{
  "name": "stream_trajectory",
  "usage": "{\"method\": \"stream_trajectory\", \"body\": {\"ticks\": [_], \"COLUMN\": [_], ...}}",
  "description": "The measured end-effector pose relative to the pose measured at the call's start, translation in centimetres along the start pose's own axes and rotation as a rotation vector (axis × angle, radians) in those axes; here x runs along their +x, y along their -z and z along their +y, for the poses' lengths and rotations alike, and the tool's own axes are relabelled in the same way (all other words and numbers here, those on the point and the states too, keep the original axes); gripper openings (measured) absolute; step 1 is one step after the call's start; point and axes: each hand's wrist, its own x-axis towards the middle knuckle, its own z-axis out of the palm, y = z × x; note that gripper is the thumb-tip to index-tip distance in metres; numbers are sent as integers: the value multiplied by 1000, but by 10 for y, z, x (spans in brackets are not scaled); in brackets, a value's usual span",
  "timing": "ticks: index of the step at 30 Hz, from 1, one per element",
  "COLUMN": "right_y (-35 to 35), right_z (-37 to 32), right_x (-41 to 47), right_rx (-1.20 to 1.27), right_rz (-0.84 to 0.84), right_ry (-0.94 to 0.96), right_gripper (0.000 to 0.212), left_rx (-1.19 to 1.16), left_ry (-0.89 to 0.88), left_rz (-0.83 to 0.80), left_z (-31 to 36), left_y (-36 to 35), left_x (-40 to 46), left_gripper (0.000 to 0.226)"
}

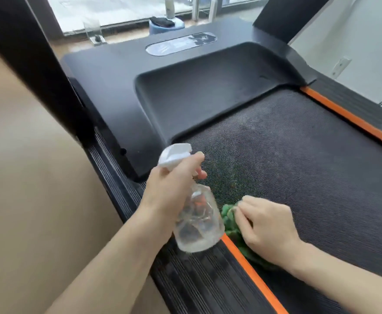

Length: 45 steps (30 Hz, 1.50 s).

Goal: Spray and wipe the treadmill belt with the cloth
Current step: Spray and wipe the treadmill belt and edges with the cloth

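The dark textured treadmill belt (298, 168) fills the right half of the view. My left hand (172, 189) grips a clear spray bottle (198, 220) with a white trigger head, held above the belt's left edge with the nozzle facing the belt. My right hand (267, 225) presses a green cloth (229, 219) onto the belt beside the left orange strip. Most of the cloth is hidden under the hand.
Orange strips (251, 273) border the belt on both sides, with black ribbed side rails (192, 279) outside them. The black motor cover (140, 87) lies ahead. A black upright (34, 60) rises at left. A blue container (166, 24) sits by the window.
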Motion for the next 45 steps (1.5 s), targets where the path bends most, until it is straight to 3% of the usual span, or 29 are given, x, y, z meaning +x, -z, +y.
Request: {"method": "stream_trajectory", "body": {"ticks": [5, 10, 17, 19, 24, 27, 32, 34, 36, 39, 42, 45], "right_y": [0, -14, -59, -54, -26, -3, -7, -25, -42, -59, -45, -21], "right_z": [2, 0, -47, -50, -29, -12, -4, -16, -39, -68, -62, -35], "right_x": [-20, 25, 187, 180, 64, 5, 25, 74, 133, 185, 149, 53], "right_rx": [-26, -32, -62, -58, 0, 32, -16, -75, -119, -73, -74, -19], "right_rz": [33, 68, 34, 21, 6, -20, -15, 35, 109, 16, -12, -4], "right_ry": [43, 158, -249, -202, 108, 217, 350, 269, 36, -220, -105, 73], "right_gripper": [37, 36, 41, 39, 36, 38, 39, 39, 39, 42, 39, 40], "left_rx": [162, 178, 189, 182, 190, 248, 171, 133, 112, 69, 87, 81], "left_ry": [83, 24, 21, 25, 29, -8, 51, 84, 89, 106, 129, 130], "left_rz": [40, 89, 72, 77, 16, -10, -63, -77, -70, -37, -32, -38], "left_z": [-1, 4, 7, 5, -1, -1, -8, -10, -7, -7, -8, -8], "left_y": [29, 32, 45, 50, 44, 43, 50, 52, 51, 53, 52, 53], "left_x": [-12, -9, -17, -21, -24, -19, -8, -7, -7, -7, -6, -6], "left_gripper": [45, 38, 28, 30, 21, 28, 33, 30, 29, 28, 29, 29]}}
